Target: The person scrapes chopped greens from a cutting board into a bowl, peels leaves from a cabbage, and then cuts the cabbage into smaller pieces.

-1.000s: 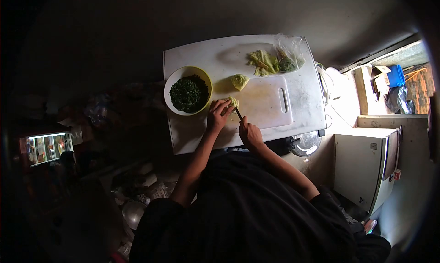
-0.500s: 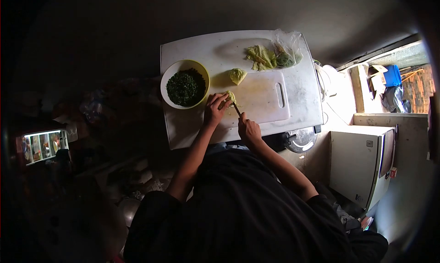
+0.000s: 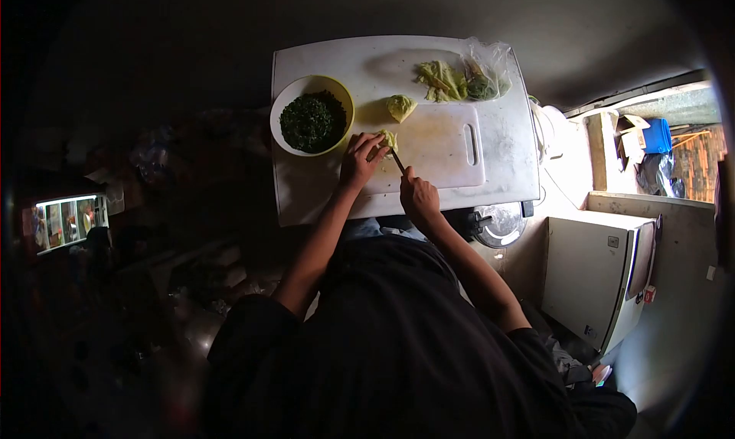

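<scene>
From your head camera, your left hand (image 3: 360,159) lies curled over a small cabbage piece (image 3: 389,139), fingertips pressing it down at the near left corner of the cutting board (image 3: 440,144). Your right hand (image 3: 418,199) is closed around the handle of a knife (image 3: 397,162), whose blade slants up to touch the cabbage piece just beside your left fingers. A second cabbage chunk (image 3: 400,107) sits at the board's far left edge. Left of the board, close to your left hand, stands a yellow-rimmed bowl (image 3: 276,114) filled with chopped greens (image 3: 312,122). Loose leaves (image 3: 440,81) and a plastic bag (image 3: 485,78) lie at the far side of the white desk (image 3: 325,190).
</scene>
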Motion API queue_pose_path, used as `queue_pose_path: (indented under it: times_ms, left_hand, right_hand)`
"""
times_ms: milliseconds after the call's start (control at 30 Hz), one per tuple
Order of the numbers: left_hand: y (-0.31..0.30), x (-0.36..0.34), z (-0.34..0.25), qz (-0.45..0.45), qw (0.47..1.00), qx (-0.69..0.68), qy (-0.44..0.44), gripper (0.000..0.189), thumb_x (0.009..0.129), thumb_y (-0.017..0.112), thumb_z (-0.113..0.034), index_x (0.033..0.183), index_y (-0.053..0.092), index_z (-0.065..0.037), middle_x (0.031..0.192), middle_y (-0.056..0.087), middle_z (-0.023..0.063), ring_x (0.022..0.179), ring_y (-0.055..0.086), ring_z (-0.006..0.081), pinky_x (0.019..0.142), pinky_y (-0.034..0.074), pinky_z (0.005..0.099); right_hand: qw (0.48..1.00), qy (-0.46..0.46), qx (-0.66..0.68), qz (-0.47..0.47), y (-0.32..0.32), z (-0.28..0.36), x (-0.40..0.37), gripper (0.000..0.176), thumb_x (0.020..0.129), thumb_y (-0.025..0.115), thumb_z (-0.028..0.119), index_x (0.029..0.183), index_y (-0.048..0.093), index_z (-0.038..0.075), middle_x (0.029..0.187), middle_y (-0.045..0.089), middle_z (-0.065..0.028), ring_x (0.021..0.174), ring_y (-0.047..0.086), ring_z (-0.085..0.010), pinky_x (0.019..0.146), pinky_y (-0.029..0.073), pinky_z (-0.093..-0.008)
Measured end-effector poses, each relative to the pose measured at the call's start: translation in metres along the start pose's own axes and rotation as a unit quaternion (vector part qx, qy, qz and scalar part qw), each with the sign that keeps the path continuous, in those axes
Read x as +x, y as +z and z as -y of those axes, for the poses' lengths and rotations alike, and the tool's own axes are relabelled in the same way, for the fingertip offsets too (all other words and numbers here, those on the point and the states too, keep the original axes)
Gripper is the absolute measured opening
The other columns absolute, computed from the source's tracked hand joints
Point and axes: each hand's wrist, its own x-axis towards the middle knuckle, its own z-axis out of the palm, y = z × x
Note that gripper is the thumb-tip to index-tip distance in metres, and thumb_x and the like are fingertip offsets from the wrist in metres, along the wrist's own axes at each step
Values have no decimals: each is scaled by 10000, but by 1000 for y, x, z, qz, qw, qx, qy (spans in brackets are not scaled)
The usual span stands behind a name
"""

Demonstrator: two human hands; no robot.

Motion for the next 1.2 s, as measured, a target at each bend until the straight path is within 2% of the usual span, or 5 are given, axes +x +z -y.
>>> queue_pose_path:
  times_ms: [467, 533, 633, 800, 1200]
  left_hand:
    - [4, 1, 4, -8, 999, -43, -22, 264, 799, 760, -146, 1033, 701, -40, 945, 651, 97, 887, 614, 297, 790, 494, 388]
    - [2, 2, 3, -10, 1000, -26, -12, 275, 787, 770, -140, 1034, 700, -41, 947, 650, 102, 890, 616, 300, 793, 494, 383]
    - [3, 3, 1, -13, 1000, -24, -6, 295, 774, 781, -136, 1040, 697, -40, 945, 649, 106, 896, 614, 305, 796, 492, 381]
    - [6, 0, 12, -9, 1000, -14, 8, 362, 769, 796, -153, 1089, 670, -42, 1115, 653, 97, 1019, 625, 292, 875, 503, 384]
    - [-1, 2, -1, 1, 998, -39, -43, 347, 775, 792, -155, 1093, 712, -43, 1012, 686, 97, 953, 656, 277, 834, 518, 368]
  right_hand:
    - [999, 24, -25, -1, 28, -2, 8, 162, 1006, 403, 178, 958, 426, 26, 649, 623, -220, 646, 658, -407, 565, 522, -514]
    - [999, 37, -10, 16, 25, 2, 9, 159, 991, 378, 156, 974, 451, 16, 737, 664, -244, 713, 682, -426, 623, 546, -525]
    - [1000, 19, -1, 6, 17, 1, 12, 169, 993, 373, 168, 980, 457, 22, 741, 665, -244, 713, 681, -427, 626, 544, -521]
    - [999, -20, -32, 15, -8, 5, 11, 142, 963, 390, 128, 968, 455, 1, 705, 655, -239, 671, 671, -420, 606, 532, -518]
    - [999, 38, -19, 20, 18, 4, 13, 149, 990, 378, 152, 966, 446, 21, 721, 660, -238, 700, 680, -418, 600, 542, -516]
